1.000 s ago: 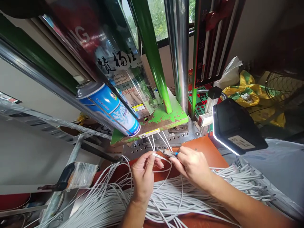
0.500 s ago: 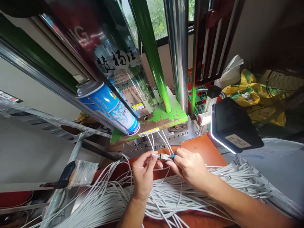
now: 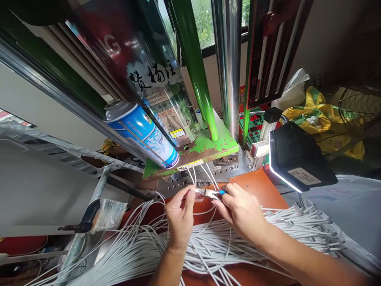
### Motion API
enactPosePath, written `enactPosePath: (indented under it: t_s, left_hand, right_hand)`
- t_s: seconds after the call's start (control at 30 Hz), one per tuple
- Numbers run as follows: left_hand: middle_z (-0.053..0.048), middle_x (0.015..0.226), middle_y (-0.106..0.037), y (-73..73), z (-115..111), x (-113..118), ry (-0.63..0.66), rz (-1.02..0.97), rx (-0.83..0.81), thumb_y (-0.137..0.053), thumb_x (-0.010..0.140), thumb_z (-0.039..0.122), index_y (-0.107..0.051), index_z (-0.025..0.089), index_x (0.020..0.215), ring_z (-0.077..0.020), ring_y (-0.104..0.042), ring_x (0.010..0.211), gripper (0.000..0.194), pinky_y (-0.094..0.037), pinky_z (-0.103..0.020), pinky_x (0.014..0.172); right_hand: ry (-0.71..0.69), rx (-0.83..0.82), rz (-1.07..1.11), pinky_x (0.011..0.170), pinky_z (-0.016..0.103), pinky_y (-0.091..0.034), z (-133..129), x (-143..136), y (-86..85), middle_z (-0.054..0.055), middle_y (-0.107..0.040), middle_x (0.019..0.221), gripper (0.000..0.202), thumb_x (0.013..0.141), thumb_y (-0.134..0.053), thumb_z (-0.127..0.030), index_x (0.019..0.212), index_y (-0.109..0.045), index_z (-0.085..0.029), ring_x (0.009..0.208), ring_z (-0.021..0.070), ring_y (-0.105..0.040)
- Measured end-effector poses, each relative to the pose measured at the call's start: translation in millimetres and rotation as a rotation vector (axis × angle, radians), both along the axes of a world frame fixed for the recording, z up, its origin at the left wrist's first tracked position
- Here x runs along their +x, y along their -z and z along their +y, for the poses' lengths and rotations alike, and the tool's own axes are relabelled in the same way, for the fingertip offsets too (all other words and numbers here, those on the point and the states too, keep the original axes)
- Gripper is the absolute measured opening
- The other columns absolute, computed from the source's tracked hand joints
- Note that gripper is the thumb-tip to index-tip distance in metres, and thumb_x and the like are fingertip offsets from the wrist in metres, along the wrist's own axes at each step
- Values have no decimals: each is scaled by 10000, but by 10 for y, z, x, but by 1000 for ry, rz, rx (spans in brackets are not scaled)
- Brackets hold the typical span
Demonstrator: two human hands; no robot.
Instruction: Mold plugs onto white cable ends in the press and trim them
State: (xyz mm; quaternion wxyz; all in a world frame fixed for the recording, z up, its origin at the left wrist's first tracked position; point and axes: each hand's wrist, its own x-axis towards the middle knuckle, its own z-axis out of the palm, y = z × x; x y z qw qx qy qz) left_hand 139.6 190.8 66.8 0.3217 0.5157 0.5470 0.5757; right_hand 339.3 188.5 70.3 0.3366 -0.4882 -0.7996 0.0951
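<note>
Orange tabletop (image 3: 256, 186) in front of a green-framed press (image 3: 205, 145), window behind it. Left hand (image 3: 178, 216): grip narrow, thumb and forefinger pinched on the end of one white cable (image 3: 200, 191), just in front of the perforated steel plate (image 3: 190, 180). Right hand (image 3: 242, 210): grip closed around a small tool with a blue handle (image 3: 214, 193), its tip touching the same cable end; the two hands are nearly touching. Four or so white leads run from the pinch point up under the press base; exact count unclear. One big bundle of white cables (image 3: 208, 246) lies across the tabletop under both wrists, far too many to count, with connector ends fanned out to the right. One blue spray can (image 3: 143, 133) lies tilted on the press frame, left of the green post. One black lamp head (image 3: 297, 159) with a lit edge sits right of the hands. Yellow bags (image 3: 321, 123) sit behind it.
</note>
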Motion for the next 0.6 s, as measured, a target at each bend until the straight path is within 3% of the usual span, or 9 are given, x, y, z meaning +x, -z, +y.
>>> enactPosePath:
  t_s: [0.1,0.33,0.6]
  left_hand:
    - [-79,979,-817,0,-43,55,-68,8,29,-714,971,375,-789,172,1116,-219,-790,797,260,-688,-342,748]
    - [-80,999,-835,5,-137,151,-147,96,116,-763,932,315,-819,183,1075,-223,-806,810,202,-690,-329,776]
    - [-76,1056,-833,10,-129,122,-159,530,496,-732,908,69,-808,185,1134,-196,-807,860,265,-681,-294,808]
  right_hand:
    - [34,117,-97,639,334,-328,-20,-33,15,69,-574,835,441,1097,-500,-400,732,-623,-185,795,221,-510]
    - [95,155,-105,656,349,-320,-32,-72,13,72,-573,844,366,1073,-560,-344,755,-643,-183,786,228,-489]
    - [115,184,-75,618,339,-296,-34,-86,56,41,-554,786,351,1042,-628,-332,721,-626,-189,747,209,-494]
